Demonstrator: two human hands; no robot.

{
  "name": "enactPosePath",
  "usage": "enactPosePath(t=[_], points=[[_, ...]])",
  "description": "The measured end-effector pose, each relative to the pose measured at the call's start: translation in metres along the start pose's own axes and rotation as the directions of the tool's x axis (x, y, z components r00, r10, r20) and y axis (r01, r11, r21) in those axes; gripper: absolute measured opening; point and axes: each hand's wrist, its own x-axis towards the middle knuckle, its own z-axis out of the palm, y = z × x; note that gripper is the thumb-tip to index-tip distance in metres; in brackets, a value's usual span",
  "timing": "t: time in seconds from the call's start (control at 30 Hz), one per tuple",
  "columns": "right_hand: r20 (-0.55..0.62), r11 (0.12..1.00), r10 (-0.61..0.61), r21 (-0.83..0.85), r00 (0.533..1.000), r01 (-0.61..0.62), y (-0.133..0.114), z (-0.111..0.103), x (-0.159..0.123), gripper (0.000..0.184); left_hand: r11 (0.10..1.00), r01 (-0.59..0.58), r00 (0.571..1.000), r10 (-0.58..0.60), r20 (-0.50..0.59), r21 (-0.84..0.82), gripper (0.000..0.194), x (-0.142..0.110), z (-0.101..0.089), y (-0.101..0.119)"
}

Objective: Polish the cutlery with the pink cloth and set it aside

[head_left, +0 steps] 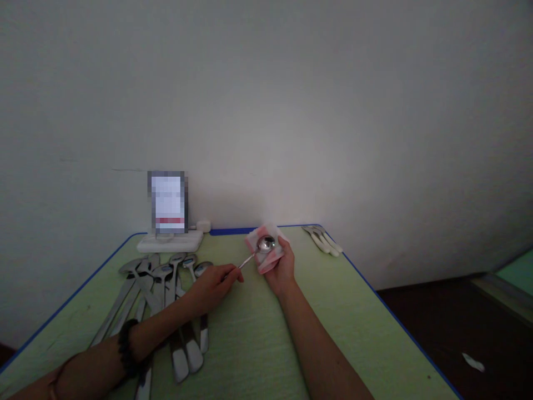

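Note:
My left hand [219, 287] is closed round the handle of a shiny metal spoon [265, 244], whose round bowl points up and to the right. Behind that bowl, my right hand [282, 266] grips a pink and white cloth [263, 263], and the bowl rests against it. Under and beside my left forearm lies a pile of metal spoons [162, 275], partly hidden by the arm. Three pieces of cutlery with pale handles [325, 244] lie together near the table's far right corner; their heads are too small to tell apart.
A lit phone-like screen [169, 203], blurred out, stands on a white base [170, 243] at the back left. A white plug [204, 226] is beside it. The green table [250, 344] has a blue edge and meets a grey wall [291, 111]. Dark floor [437, 328] shows at the right.

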Motion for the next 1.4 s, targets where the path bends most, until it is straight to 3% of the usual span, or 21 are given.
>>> enactPosePath(t=[0.23,0.37,0.5,0.63,0.73,1.4], points=[[0.005,1.0,0.004,0.026,1.0,-0.004,-0.003,0.003,-0.002,0.046,1.0,0.013,0.999,-0.014,-0.036,-0.02,0.045,0.001,0.0,0.0],[-0.001,0.999,-0.02,0.039,1.0,0.02,-0.002,0.002,-0.002,0.035,0.991,0.042,0.998,-0.047,-0.041,-0.131,0.05,0.001,0.001,-0.003],[-0.033,0.998,-0.053,0.019,0.998,0.054,-0.003,0.001,-0.003,0.028,0.991,0.019,0.994,-0.034,-0.108,-0.13,0.049,0.001,0.002,-0.004],[-0.037,0.999,-0.054,0.004,0.998,0.054,-0.003,0.002,-0.003,0.029,0.992,-0.075,0.978,0.053,-0.201,-0.106,0.038,0.002,0.002,-0.006],[-0.036,0.999,-0.032,0.037,0.999,0.033,-0.004,0.002,-0.003,0.028,0.99,-0.118,0.978,0.104,-0.184,-0.072,0.033,0.003,0.002,-0.008],[0.002,0.998,-0.041,0.057,0.999,0.041,-0.002,0.004,-0.003,0.024,0.994,-0.08,0.983,0.067,-0.172,-0.071,0.033,0.002,0.004,-0.007]])
